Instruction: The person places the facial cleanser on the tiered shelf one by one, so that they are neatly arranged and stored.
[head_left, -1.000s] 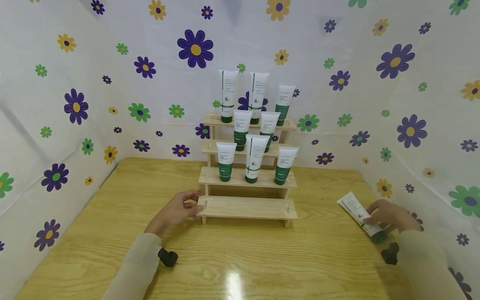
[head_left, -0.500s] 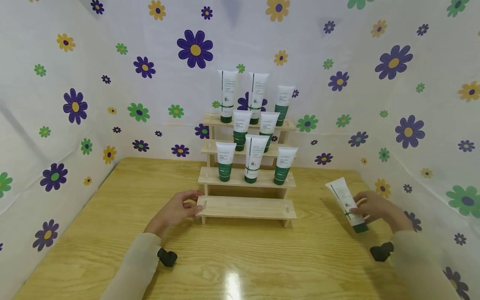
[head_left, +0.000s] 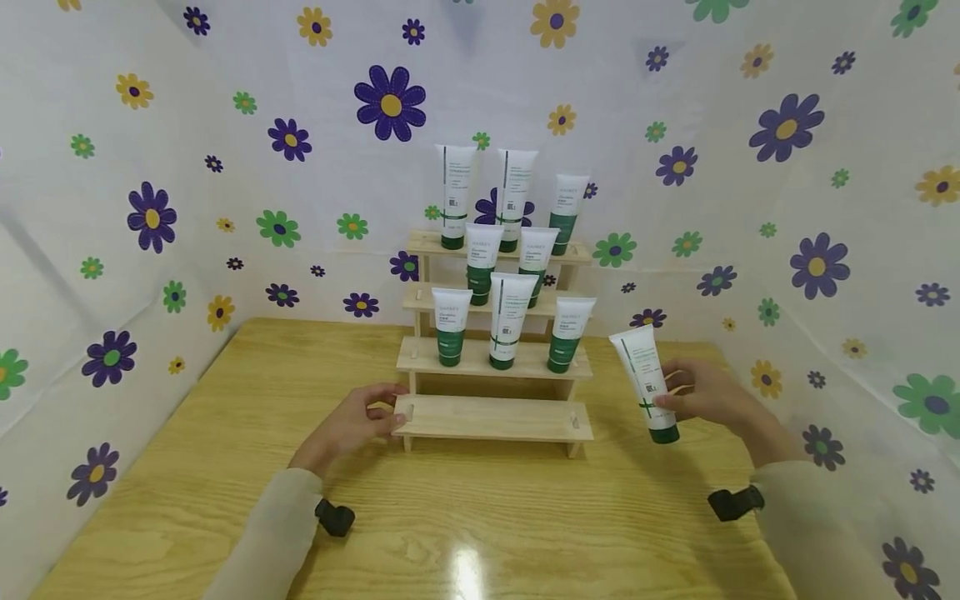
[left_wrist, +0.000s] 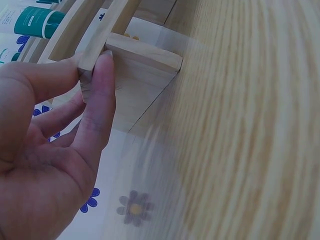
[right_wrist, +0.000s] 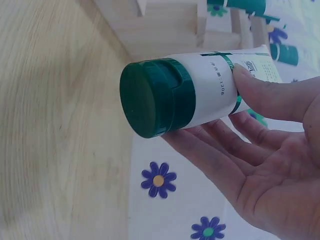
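My right hand (head_left: 705, 392) holds a white squeeze tube (head_left: 643, 375) with a green cap (right_wrist: 150, 97), thumb on its label side and fingers behind. The tube leans slightly, cap down, above the table to the right of a wooden tiered stand (head_left: 491, 417). With thumb and fingers, my left hand (head_left: 356, 425) pinches the left end of the stand's lowest step; the left wrist view shows that step's edge (left_wrist: 102, 42) between thumb and forefinger. No tubes stand on this lowest step. Three tubes stand on the step above, among them a tall one (head_left: 512, 321) in the middle.
Two short tubes, one at the left (head_left: 482, 262), stand on the third step. The top step carries two tall tubes and a short tube (head_left: 567, 212). Flower-patterned cloth (head_left: 300, 167) encloses the wooden table (head_left: 420, 525) at the back and sides.
My right hand has lifted the tube from the table at the right and carried it left toward the stand, turning it more upright. The left hand keeps its place on the lowest step.
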